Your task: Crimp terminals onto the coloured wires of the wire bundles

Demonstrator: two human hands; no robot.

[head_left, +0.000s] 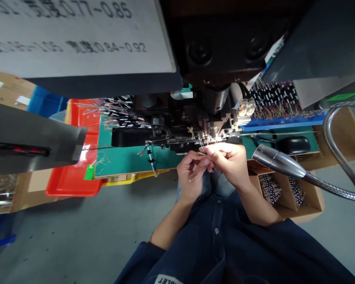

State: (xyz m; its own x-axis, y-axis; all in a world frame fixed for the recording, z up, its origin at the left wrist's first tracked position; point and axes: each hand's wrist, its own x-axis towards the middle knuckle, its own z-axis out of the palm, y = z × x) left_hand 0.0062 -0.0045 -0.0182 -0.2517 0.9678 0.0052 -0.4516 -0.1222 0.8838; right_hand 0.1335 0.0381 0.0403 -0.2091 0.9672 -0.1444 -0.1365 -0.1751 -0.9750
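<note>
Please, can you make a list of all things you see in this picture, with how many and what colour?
crimping press: 1, black and silver, centre
printed sign: 1, white with black characters, top left
plastic tray: 1, red, left
work mat: 1, green, under the press
wire bundles: many, multicoloured, right of the press
gooseneck lamp: 1, silver, right
cardboard box: 1, brown, divided, lower right
thin wires: several, multicoloured, in both hands
left hand: 1, holding the thin wires, centre
right hand: 1, pinching the thin wires, beside the press
sleeves: 2, dark blue, bottom
</note>
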